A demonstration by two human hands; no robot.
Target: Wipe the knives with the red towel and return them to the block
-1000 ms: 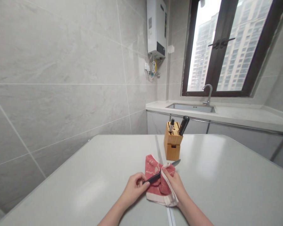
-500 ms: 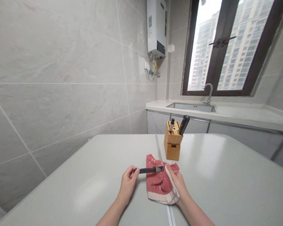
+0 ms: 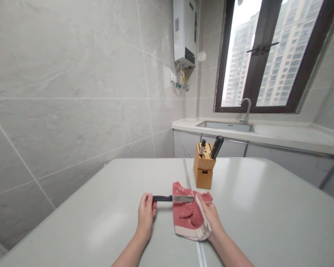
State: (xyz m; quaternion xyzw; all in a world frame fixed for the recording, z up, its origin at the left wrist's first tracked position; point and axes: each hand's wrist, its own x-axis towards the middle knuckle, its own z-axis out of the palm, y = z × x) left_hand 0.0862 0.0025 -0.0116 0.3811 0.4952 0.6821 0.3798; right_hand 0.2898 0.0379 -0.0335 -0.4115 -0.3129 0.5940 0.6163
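Observation:
A knife (image 3: 163,198) with a black handle lies level across the front of me, its handle end pinched by my left hand (image 3: 146,212). The blade points right and crosses a red towel (image 3: 185,218) with white edges. My right hand (image 3: 210,212) is closed on the towel, thumb on top, and the fold there covers the blade's tip. Whether the cloth wraps fully round the blade I cannot tell. The towel hangs just over the table, its lower edge drooping.
Beyond the towel a wooden knife block (image 3: 204,178) stands on the white table (image 3: 114,185), with a large black-handled knife (image 3: 217,147) and a smaller handled tool (image 3: 202,147) in its slots. Further back are a counter with a sink (image 3: 226,126) and a faucet (image 3: 248,110).
My left hand has moved left and drawn the knife with it, so more of the blade shows over the towel. My right hand and the towel stay almost where they were.

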